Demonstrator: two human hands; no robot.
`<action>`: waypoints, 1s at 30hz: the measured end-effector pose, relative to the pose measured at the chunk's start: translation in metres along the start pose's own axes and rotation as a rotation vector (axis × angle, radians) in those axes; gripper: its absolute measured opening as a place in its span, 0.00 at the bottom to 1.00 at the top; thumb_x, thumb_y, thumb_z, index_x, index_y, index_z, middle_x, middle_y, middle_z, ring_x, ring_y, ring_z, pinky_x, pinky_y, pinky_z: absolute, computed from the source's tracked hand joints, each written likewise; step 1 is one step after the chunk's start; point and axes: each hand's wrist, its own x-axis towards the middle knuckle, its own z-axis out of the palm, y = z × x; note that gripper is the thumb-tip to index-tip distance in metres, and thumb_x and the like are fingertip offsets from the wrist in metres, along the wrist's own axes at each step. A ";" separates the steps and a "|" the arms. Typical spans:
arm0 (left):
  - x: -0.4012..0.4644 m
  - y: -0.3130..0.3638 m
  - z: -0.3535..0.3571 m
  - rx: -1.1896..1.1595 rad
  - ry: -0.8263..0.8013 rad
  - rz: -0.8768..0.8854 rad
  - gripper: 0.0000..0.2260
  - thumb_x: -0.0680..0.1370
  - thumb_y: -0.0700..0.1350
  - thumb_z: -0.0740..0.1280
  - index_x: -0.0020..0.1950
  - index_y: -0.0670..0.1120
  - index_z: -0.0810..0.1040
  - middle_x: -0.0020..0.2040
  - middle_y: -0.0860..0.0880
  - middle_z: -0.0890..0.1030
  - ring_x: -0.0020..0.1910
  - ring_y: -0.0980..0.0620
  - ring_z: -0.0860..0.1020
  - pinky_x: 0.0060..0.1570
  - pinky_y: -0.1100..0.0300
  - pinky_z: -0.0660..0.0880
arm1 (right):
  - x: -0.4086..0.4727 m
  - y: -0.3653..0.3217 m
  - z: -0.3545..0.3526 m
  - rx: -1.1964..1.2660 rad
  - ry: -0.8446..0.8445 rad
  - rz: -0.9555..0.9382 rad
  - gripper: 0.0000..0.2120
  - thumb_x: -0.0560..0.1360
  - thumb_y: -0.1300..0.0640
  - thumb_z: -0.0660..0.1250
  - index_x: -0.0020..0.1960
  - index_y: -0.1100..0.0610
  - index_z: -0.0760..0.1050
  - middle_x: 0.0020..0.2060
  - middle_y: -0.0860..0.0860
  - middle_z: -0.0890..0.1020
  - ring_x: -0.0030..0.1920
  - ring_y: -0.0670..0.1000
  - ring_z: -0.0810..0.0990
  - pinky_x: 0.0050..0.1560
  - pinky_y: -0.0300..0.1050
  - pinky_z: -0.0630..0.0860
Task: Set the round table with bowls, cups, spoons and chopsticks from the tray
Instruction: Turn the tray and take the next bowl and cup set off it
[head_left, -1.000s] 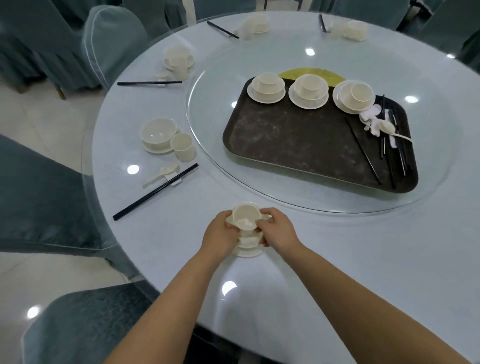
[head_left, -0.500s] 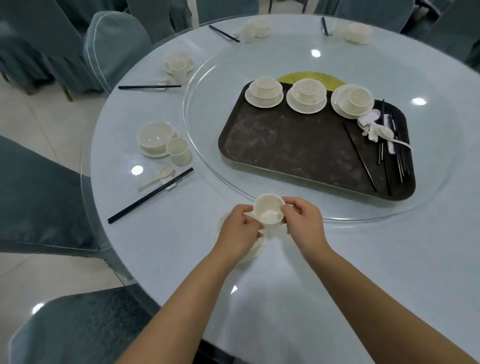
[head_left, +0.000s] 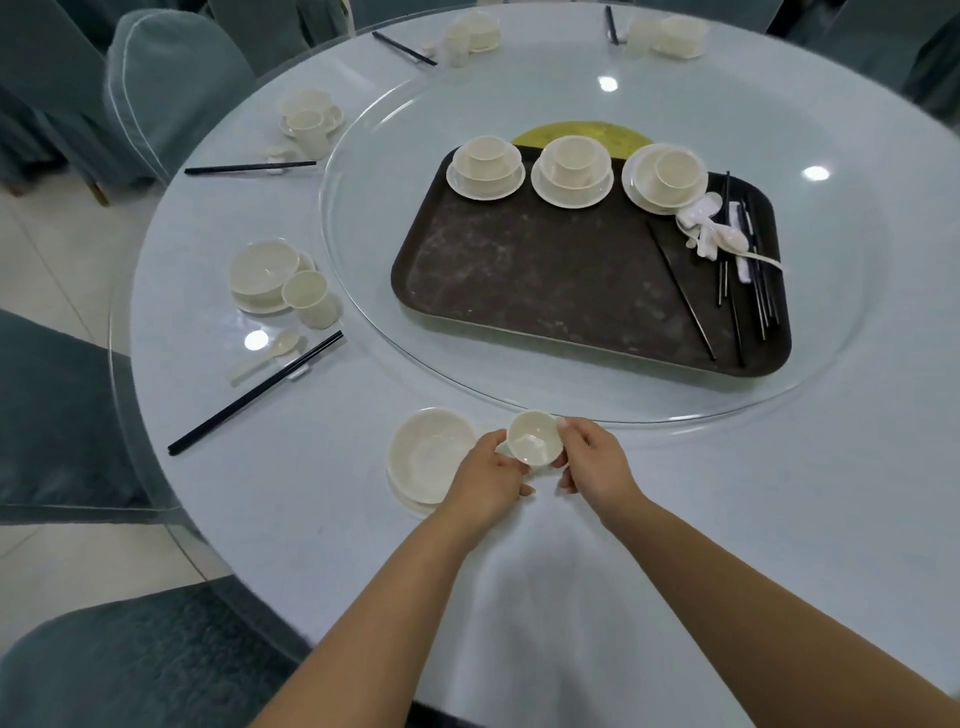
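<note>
A cream cup (head_left: 535, 437) is held tilted just above the round table (head_left: 779, 493), between my left hand (head_left: 491, 475) and my right hand (head_left: 592, 460). Both hands grip its sides. Left of it a cream bowl (head_left: 431, 454) sits on a saucer near the table's front edge. The dark tray (head_left: 545, 275) on the glass turntable carries three bowl-and-cup stacks (head_left: 485, 166), white spoons (head_left: 711, 228) and black chopsticks (head_left: 748, 275) at its right end.
Finished place settings lie around the left and far rim: a bowl with cup (head_left: 270, 275), a spoon (head_left: 270, 353) and chopsticks (head_left: 254, 392). The glass turntable's edge (head_left: 363, 322) runs just beyond my hands. Blue-covered chairs (head_left: 171, 88) ring the table.
The cup has been lifted off the bowl and moved right with both hands. The bowl on its saucer now stands uncovered to the left.
</note>
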 end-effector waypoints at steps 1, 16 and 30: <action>0.002 -0.002 0.000 0.021 0.019 -0.001 0.21 0.77 0.37 0.60 0.70 0.49 0.68 0.52 0.49 0.81 0.38 0.56 0.82 0.49 0.59 0.78 | 0.001 0.002 0.000 0.007 0.004 0.009 0.12 0.82 0.50 0.55 0.55 0.51 0.77 0.38 0.53 0.80 0.29 0.51 0.77 0.31 0.43 0.75; -0.017 -0.050 -0.078 0.012 0.432 -0.068 0.27 0.74 0.33 0.59 0.73 0.45 0.65 0.72 0.46 0.67 0.70 0.45 0.67 0.68 0.52 0.66 | -0.042 0.041 0.074 -0.024 -0.161 0.165 0.21 0.79 0.63 0.54 0.69 0.49 0.66 0.46 0.55 0.80 0.32 0.53 0.82 0.33 0.45 0.80; -0.014 -0.060 -0.103 -0.051 0.306 -0.050 0.09 0.74 0.36 0.61 0.49 0.50 0.73 0.51 0.52 0.75 0.50 0.49 0.74 0.48 0.59 0.69 | -0.038 0.018 0.098 -0.088 -0.192 0.118 0.29 0.76 0.62 0.62 0.75 0.52 0.59 0.44 0.54 0.80 0.38 0.51 0.81 0.35 0.41 0.80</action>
